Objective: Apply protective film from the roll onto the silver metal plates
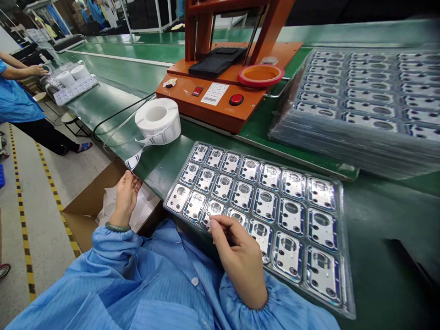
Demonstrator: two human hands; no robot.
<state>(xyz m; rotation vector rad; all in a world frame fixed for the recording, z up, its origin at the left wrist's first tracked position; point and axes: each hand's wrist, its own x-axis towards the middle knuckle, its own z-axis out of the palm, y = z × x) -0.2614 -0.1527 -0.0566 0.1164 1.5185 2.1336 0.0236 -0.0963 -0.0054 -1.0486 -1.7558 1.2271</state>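
My left hand (126,195) pinches the loose end of a label strip (134,160) at the table's front edge. That strip runs up to a white roll of labels (158,121) lying on the green table. My right hand (237,256) has thumb and forefinger together over the front row of a clear plastic tray (347,275); whatever is between the fingertips is too small to make out. Silvery rectangular parts (292,215), each with a round window and small dark holes, fill the tray's compartments in rows.
An orange press (206,98) with a red button stands behind, a red-orange tape ring (261,75) on it. Stacked trays (364,133) are at the right. An open cardboard box (85,201) holds white paper below. A person in blue (20,98) works at far left.
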